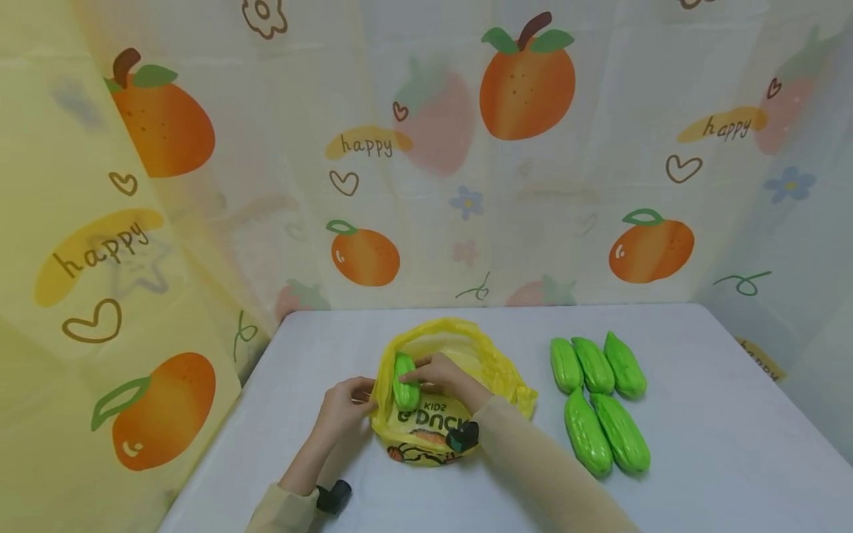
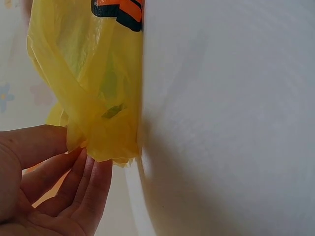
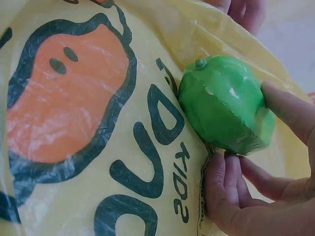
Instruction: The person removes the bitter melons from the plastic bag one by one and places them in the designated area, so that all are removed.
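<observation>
A yellow plastic bag (image 1: pixel 506 370) with a duck print and dark lettering stands with its mouth held wide. My left hand (image 1: pixel 346 407) is at its left side; the left wrist view has the thumb and fingers (image 2: pixel 98 191) pinching the yellow film. Inside the bag my right hand (image 1: pixel 443 376) holds a green cucumber-like vegetable (image 1: pixel 404 392), long and shiny. From the right wrist view, the thumb lies on one side of its rounded end (image 3: pixel 224 105) and the fingertips (image 3: pixel 219 172) on the other. The bag's bottom is partly hidden by the right arm.
Several more green cucumber-like vegetables (image 1: pixel 606 437) lie in two rows on the white table (image 1: pixel 706 444), right of the bag. Curtains (image 1: pixel 433 244) printed with oranges and hearts hang behind the table and at its sides. Each wrist wears a small black camera (image 1: pixel 335 497).
</observation>
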Motion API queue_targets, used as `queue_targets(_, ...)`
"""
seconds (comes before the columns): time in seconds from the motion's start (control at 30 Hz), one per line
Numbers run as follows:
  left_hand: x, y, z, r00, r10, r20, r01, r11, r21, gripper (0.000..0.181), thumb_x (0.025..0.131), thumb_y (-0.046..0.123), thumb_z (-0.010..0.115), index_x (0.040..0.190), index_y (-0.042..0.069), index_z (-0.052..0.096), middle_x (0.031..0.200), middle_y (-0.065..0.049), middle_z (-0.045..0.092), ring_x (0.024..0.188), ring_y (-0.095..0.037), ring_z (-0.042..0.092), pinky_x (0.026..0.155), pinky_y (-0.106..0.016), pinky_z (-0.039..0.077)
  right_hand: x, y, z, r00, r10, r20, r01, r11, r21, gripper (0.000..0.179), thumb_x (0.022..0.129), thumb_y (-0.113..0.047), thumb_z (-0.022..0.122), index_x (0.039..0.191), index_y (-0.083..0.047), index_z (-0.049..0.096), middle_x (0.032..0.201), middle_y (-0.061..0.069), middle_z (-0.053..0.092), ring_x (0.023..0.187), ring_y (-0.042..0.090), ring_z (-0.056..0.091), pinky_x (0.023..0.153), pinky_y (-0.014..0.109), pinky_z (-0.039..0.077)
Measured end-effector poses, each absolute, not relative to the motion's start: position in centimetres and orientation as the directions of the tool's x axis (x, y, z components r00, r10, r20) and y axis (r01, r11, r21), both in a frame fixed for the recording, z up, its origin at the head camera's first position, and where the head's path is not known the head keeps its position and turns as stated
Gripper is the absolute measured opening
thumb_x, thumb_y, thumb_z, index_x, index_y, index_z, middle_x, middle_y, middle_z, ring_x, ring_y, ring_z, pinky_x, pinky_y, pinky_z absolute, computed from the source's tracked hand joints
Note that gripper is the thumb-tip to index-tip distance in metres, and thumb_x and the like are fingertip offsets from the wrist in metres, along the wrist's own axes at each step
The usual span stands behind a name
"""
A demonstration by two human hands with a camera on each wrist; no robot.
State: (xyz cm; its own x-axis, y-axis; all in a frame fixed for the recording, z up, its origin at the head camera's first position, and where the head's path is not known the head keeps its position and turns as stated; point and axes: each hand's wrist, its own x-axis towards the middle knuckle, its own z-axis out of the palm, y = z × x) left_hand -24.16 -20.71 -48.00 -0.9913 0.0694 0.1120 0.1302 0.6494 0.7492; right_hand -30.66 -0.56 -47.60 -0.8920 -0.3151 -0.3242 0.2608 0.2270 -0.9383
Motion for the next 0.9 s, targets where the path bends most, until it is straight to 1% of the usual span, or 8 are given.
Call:
queue_targets(0.1, -24.3, -20.7, -48.1, -0.991, 0.066, 0.113, 0.129, 0.648, 0.751, 0.030, 0.079, 0.002, 0.072, 0.109, 0.009, 0.070, 0.098, -0.005, 0.070, 0.086, -0.018, 0.066, 0.077, -0.036, 0.056, -30.6, -0.5, -47.5, -0.888, -0.323, -0.328, 0.275, 0.201, -0.940, 0.048, 0.077, -0.015, 0.079, 0.117, 0.006, 0.061, 0.114, 0.013, 0.064, 0.101, 0.023, 0.063, 0.092, 0.039, 0.052)
queue_targets(0.2, -24.2, -20.7, -48.2, -0.992, 0.062, 0.113, 0.126, 0.648, 0.751, 0.030, 0.079, 0.003, 0.072, 0.109, 0.009, 0.070, 0.098, -0.005, 0.071, 0.086, -0.019, 0.066, 0.077, -0.036, 0.056, -30.5, -0.4, -47.5, -0.884, -0.325, -0.337, 0.287, 0.192, -0.938, 0.050, 0.076, -0.013, 0.079, 0.119, 0.007, 0.060, 0.113, 0.014, 0.064, 0.099, 0.024, 0.063, 0.089, 0.038, 0.054)
queue_targets(0.53, -24.3, -20.7, -48.3, -0.992, 0.056, 0.114, 0.123, 0.653, 0.747, 0.030, 0.079, 0.003, 0.071, 0.108, 0.010, 0.070, 0.098, -0.005, 0.070, 0.085, -0.018, 0.066, 0.076, -0.036, 0.056, -30.0, -0.3, -46.7, -0.885, -0.313, -0.345, 0.267, 0.267, -0.926, 0.061, 0.075, -0.014, 0.080, 0.125, 0.009, 0.053, 0.112, 0.018, 0.062, 0.096, 0.028, 0.065, 0.081, 0.039, 0.057)
queue_targets(0.73, -24.3, -20.8, -48.3, -0.992, 0.055, 0.117, 0.124, 0.651, 0.749, 0.030, 0.079, 0.004, 0.071, 0.109, 0.010, 0.070, 0.098, -0.005, 0.071, 0.086, -0.019, 0.066, 0.075, -0.036, 0.056, -29.8, 0.0, -46.3, -0.859, -0.325, -0.395, 0.344, 0.206, -0.916, 0.066, 0.075, -0.011, 0.080, 0.130, 0.009, 0.049, 0.114, 0.020, 0.063, 0.098, 0.031, 0.065, 0.081, 0.044, 0.057)
queue_targets(0.9, -24.2, -20.8, -48.3, -0.990, 0.054, 0.134, 0.136, 0.654, 0.744, 0.031, 0.079, 0.004, 0.071, 0.109, 0.009, 0.070, 0.097, -0.005, 0.071, 0.085, -0.019, 0.066, 0.074, -0.036, 0.057, -29.7, 0.6, -45.8, -0.843, -0.341, -0.416, 0.350, 0.239, -0.906, 0.063, 0.076, -0.011, 0.079, 0.128, 0.010, 0.051, 0.115, 0.021, 0.062, 0.099, 0.032, 0.066, 0.081, 0.040, 0.057)
